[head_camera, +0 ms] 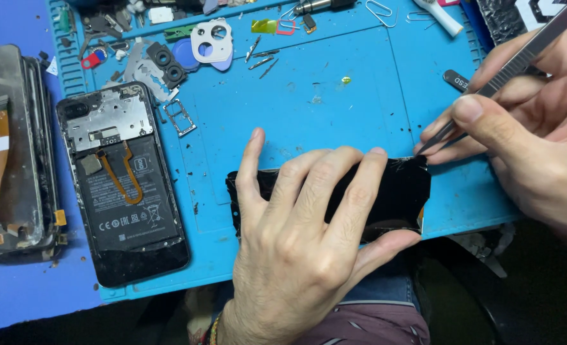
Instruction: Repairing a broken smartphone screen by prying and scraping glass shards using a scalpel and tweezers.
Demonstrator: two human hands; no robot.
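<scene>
My left hand (302, 223) lies flat on a black phone screen panel (401, 191) at the near edge of the blue work mat (334, 108), fingers spread over it and thumb under its front edge. My right hand (526, 134) pinches metal tweezers (507, 70), whose tips touch the panel's upper right corner. Most of the panel is hidden under my left hand.
An opened phone body (120, 179) with its battery and orange flex cable lies on the mat's left. Stacked screen assemblies (12, 153) sit further left. Camera bezels, a SIM tray (180, 117), screws, small tools and paper clips (380, 11) litter the mat's far side.
</scene>
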